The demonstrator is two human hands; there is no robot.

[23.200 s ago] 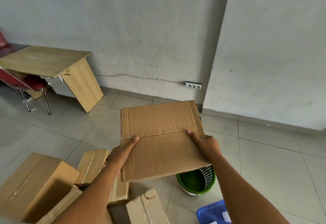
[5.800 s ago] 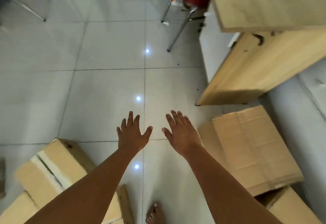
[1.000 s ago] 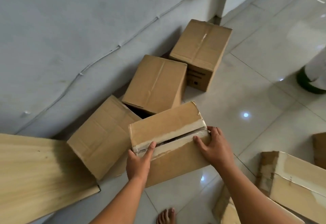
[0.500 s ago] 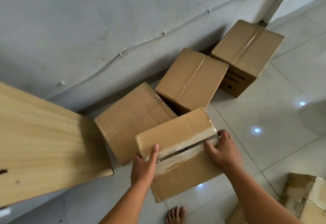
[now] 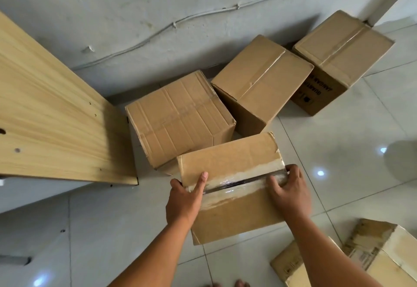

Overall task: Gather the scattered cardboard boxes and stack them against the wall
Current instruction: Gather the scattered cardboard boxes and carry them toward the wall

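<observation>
Cardboard box [image 5: 232, 187] gripped at both ends, left hand [image 5: 184, 198] and right hand [image 5: 291, 193] with fingers curled over its taped top, apparently carried toward three boxes [image 5: 259, 83] lining the wall [image 5: 158, 4].

My one camera sits on my head, looking steeply down and forward over my forearms, close above the floor tiles [image 5: 338, 151]. It faces the grey wall [image 5: 158, 4], whose foot crosses the upper frame.
</observation>
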